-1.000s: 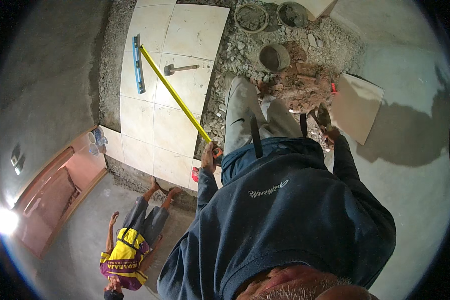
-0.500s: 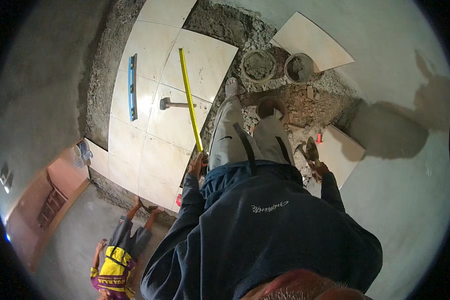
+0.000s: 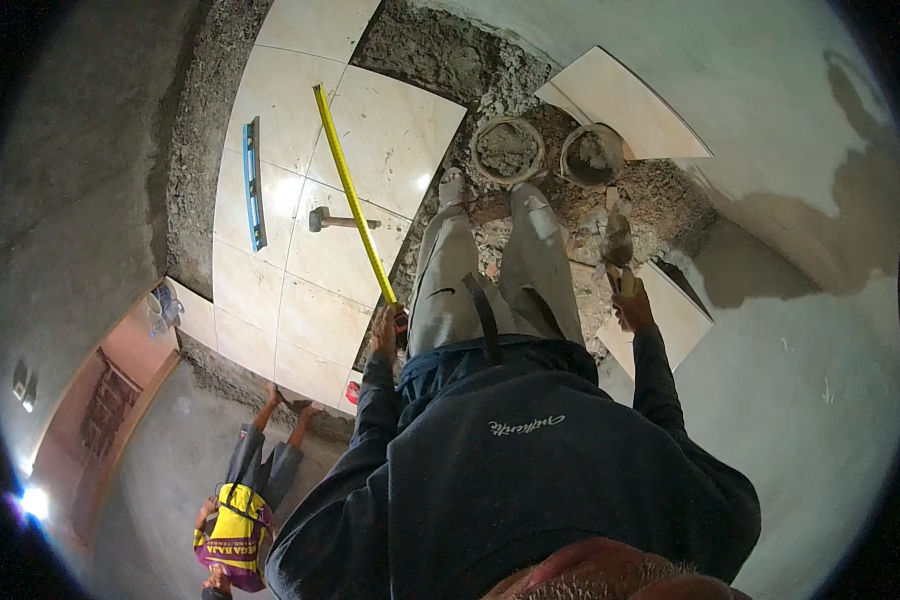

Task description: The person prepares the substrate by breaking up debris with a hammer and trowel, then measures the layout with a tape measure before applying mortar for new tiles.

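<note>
My left hand (image 3: 384,334) is closed around the case of a tape measure (image 3: 348,190). Its long yellow blade reaches out over the laid cream tiles (image 3: 315,335) and across the handle of a mallet (image 3: 322,219) lying there. On my right side, my right hand (image 3: 631,304) grips a trowel (image 3: 617,240) by its handle, the blade pointing away from me above the rubble. A second handle seems to be in the same grip, but I cannot make out its tool. A blue spirit level (image 3: 254,185) lies on the tiles left of the tape.
Two buckets of mortar, one (image 3: 508,150) and another (image 3: 591,155), stand beyond my feet. A loose tile (image 3: 625,105) leans behind them; another tile (image 3: 670,315) lies by my right hand. Rough mortar bed (image 3: 425,55) borders the tiles. A person (image 3: 242,525) stands at the lower left.
My right leg has stepped forward, now covering the dark bucket. My right hand and trowel have moved up and away from me. The tape's far end has swung left.
</note>
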`<act>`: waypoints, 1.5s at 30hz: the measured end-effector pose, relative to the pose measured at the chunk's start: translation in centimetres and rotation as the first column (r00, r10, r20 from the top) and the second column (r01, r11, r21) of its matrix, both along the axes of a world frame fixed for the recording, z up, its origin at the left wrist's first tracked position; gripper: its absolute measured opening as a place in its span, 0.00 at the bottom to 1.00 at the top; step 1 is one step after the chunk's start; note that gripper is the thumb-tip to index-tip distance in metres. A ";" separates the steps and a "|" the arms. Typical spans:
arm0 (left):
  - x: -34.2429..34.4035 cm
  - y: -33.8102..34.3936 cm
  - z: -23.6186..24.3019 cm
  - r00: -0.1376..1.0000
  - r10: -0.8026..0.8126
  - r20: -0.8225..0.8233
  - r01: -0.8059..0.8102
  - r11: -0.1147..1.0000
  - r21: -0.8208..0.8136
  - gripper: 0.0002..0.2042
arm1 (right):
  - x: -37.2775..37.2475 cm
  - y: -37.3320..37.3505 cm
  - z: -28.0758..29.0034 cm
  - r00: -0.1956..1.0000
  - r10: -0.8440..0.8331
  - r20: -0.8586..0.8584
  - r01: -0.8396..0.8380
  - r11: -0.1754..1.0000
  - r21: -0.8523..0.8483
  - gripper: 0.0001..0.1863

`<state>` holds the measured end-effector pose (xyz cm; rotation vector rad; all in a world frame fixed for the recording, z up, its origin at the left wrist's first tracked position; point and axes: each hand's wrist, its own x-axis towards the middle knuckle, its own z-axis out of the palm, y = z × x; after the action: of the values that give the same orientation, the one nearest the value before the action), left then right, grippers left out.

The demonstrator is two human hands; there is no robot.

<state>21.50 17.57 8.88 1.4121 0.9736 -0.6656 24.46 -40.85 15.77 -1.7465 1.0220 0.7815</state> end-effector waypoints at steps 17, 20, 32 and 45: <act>15.4 -8.9 -24.5 0.988 0.081 -0.133 -0.063 0.989 0.131 0.15 | 14.9 6.0 -20.3 0.957 -0.249 -0.146 0.288 0.793 0.537 0.31; 17.9 -7.3 -31.6 0.983 -0.104 -0.154 0.119 0.988 0.094 0.17 | 15.3 9.3 -23.4 0.897 -0.365 -0.251 0.442 0.714 0.543 0.27; 24.3 -8.6 -53.4 0.988 -0.150 -0.046 0.154 0.982 0.107 0.18 | 13.0 13.2 -36.7 0.879 -0.449 -0.162 0.476 0.799 0.368 0.31; 27.0 -11.5 -56.1 0.992 -0.101 -0.078 0.109 0.989 0.101 0.16 | 23.3 14.1 -40.8 0.892 -0.427 -0.148 0.439 0.741 0.509 0.30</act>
<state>48.52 6.08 -47.22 1.5497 1.0088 -0.7572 47.78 -26.71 -24.99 -0.9692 1.0489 0.6922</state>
